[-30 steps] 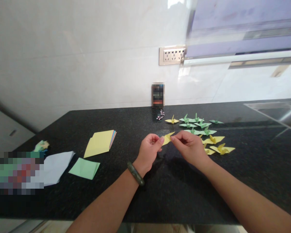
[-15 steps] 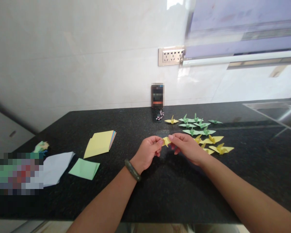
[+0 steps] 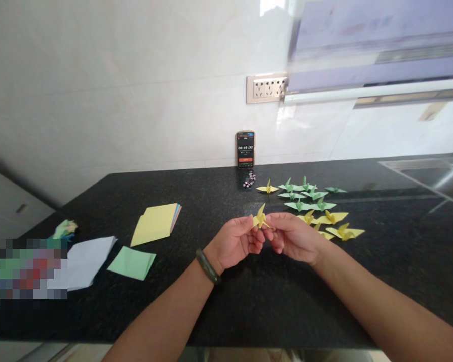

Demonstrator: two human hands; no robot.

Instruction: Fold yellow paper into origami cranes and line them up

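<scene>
Yellow folded paper [image 3: 261, 218] sits pinched at either side between the fingertips of the left hand [image 3: 237, 241] and right hand [image 3: 297, 236], over the middle of the black speckled counter [image 3: 264, 311]. One point of it now stands tall, where half a second ago its top looked flat. Upright by the far pale wall [image 3: 136, 100], a phone [image 3: 245, 151] reads 00:49:32.

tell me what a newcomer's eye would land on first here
Probably the yellow paper bird pinched between the left hand and right hand, above the dark counter. Next, the green birds and yellow birds spread beyond and beside the right hand. Then the lit phone, standing against the wall at the back.
</scene>
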